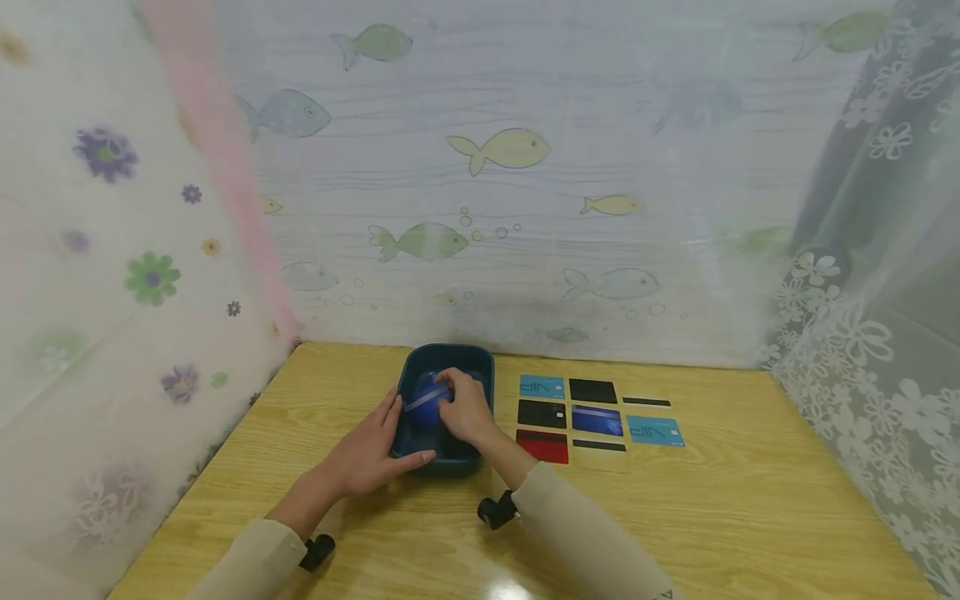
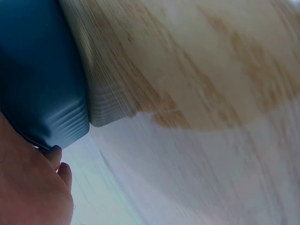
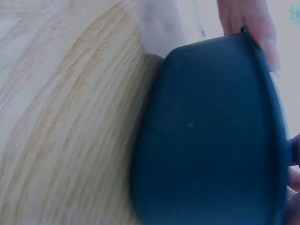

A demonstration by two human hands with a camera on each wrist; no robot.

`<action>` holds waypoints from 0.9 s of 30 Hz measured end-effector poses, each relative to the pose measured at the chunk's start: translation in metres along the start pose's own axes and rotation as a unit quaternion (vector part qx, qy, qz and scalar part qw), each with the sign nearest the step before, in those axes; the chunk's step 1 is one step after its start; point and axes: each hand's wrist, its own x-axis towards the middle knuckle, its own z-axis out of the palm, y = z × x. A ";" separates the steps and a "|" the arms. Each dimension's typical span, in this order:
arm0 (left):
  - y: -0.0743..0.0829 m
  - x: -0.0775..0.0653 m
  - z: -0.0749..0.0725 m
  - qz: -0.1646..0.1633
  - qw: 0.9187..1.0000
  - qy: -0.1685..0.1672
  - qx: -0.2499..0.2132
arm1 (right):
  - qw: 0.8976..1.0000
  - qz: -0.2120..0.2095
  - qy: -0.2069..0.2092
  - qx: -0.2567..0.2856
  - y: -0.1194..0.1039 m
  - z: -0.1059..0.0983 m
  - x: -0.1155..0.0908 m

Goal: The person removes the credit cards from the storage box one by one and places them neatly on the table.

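A dark blue plastic bin [image 1: 442,468] stands on the wooden table. Inside it, my right hand [image 1: 467,408] pinches a blue card with a pale stripe [image 1: 426,406], held at a slant between thumb and fingers. My left hand [image 1: 362,457] rests against the bin's left side, fingers fairly straight along the rim and thumb stretched over the front edge. The left wrist view shows these fingertips [image 2: 65,173] at the bin's ribbed corner [image 2: 65,124]. In the right wrist view the bin's outer wall [image 3: 206,131] hides most of the right hand.
Right of the bin, cards lie in rough rows: light blue [image 1: 542,387], black [image 1: 592,391], red [image 1: 542,447], dark blue [image 1: 597,420] and others. Two thin black strips [image 1: 647,402] lie among them. Patterned curtains [image 1: 495,250] hang behind and on both sides of the table [image 1: 712,517].
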 end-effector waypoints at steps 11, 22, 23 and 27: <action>-0.002 0.001 -0.001 -0.014 1.000 0.004 0.009 | 0.999 -0.028 -0.014 0.005 -0.006 -0.028 -0.012; -0.004 0.002 0.001 -0.014 1.000 0.000 0.006 | 1.000 -0.019 -0.018 0.014 -0.003 -0.051 -0.031; -0.004 0.002 0.002 -0.013 1.000 0.001 0.007 | 1.000 -0.019 -0.016 0.015 -0.003 -0.053 -0.033; -0.001 0.003 0.002 -0.011 1.000 0.002 0.005 | 1.000 -0.017 -0.014 0.014 0.001 -0.059 -0.038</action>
